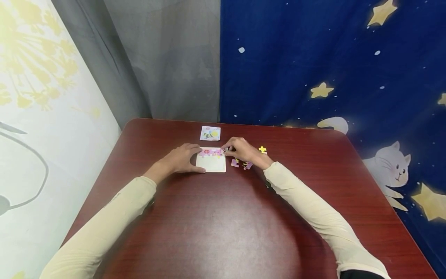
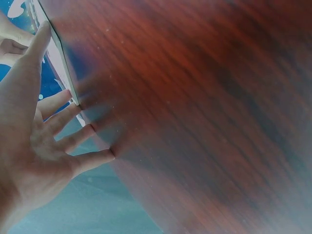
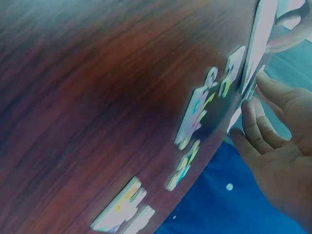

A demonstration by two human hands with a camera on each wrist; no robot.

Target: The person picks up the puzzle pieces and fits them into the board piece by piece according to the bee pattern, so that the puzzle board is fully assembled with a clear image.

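Note:
A white puzzle board lies near the far side of the table, with pink puzzle pieces along its far edge. My left hand rests at the board's left side, thumb near the front corner and fingers spread toward the back; in the left wrist view the fingers look mostly straight. At the board's far right corner my right hand pinches a puzzle piece between thumb and fingertips, largely hidden by them. Loose puzzle pieces lie beside the board, partly under the right wrist.
Behind the board lies a small picture card with a bee-like drawing. A yellow puzzle piece sits farther right, beyond the right wrist. The brown table meets a grey curtain and a blue starry curtain at the back.

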